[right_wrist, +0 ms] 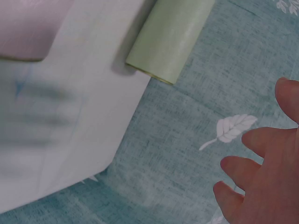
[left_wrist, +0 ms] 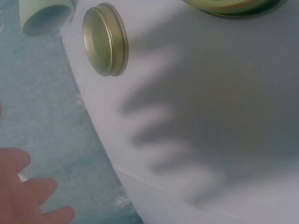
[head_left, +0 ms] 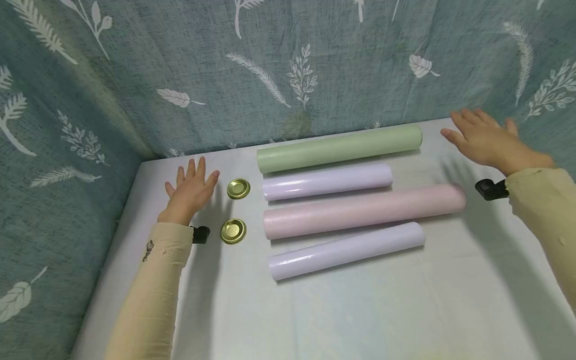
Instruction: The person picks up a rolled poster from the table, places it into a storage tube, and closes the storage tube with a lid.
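My left hand (head_left: 189, 192) hovers with spread fingers left of two gold lids (head_left: 238, 188) (left_wrist: 105, 39), holding nothing. My right hand (head_left: 490, 140) is raised past the right end of the green roll (head_left: 339, 149) (right_wrist: 170, 42), fingers apart and empty. Below the green roll lie a short lilac roll (head_left: 327, 182), a long pink roll (head_left: 364, 211) (right_wrist: 32, 28) and a second lilac roll (head_left: 346, 251), roughly parallel. In the wrist views the left hand (left_wrist: 28, 191) and right hand (right_wrist: 261, 163) show only in part.
A white table surface (head_left: 360, 310) lies under everything. Teal curtains (head_left: 337, 65) with white leaf prints stand behind it and along its left side. Shadows of both arms fall across the surface.
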Demonstrator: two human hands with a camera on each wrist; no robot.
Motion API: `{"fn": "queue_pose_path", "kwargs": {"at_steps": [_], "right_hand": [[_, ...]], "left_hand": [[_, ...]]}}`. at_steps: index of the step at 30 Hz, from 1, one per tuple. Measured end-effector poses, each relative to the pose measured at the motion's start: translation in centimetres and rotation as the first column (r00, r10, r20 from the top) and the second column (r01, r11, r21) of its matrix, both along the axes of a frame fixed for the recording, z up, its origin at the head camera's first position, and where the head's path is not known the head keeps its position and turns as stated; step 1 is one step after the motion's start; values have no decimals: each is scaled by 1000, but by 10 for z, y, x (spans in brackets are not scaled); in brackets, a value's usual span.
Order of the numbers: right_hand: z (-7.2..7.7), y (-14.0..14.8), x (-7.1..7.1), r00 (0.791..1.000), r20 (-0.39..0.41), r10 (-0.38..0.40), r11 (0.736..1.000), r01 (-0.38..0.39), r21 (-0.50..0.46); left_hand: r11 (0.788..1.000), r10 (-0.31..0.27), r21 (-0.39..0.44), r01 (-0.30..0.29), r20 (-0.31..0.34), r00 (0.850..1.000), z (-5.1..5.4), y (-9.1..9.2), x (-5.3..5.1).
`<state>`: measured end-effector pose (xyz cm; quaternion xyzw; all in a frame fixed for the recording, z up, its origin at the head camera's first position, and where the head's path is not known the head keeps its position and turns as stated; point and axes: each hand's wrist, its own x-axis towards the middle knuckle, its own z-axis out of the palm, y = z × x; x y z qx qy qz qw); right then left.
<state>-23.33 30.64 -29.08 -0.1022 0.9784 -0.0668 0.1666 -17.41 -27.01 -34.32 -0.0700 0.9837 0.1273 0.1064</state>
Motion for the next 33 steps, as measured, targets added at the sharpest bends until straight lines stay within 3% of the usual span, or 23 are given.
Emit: {"fn": "queue_pose_path", "kwargs": {"at_steps": [6, 16, 21, 26, 28, 30, 33], "right_hand": [[0, 1, -1, 1000, 13, -5, 1000, 5, -10], [-1, -1, 7, 1000, -5, 11, 999, -11, -38], [-4, -10, 9, 993, -120, 19, 999, -23, -29], [-6, -18, 15, 975, -221, -22, 993, -3, -115], [-9, -22, 20, 969, -245, -35, 980, -15, -198], [-12, -28, 25, 963, -268, -36, 961, -40, -273], [-16, -38, 33, 965, -258, -40, 927, -61, -371]], "left_hand": [[1000, -13, -1, 13, -9, 1000, 1, -1, 1], [999, -43, -25, 41, -72, 996, 10, 12, 6], [998, -63, -2, 63, -159, 985, 7, 23, 10], [987, -82, 113, 117, -272, 959, 5, 39, 23], [972, -74, 191, 134, -294, 953, 4, 45, 30], [944, -71, 292, 154, -275, 959, 2, 51, 39], [852, -104, 487, 194, -206, 973, -2, 61, 53]]}}
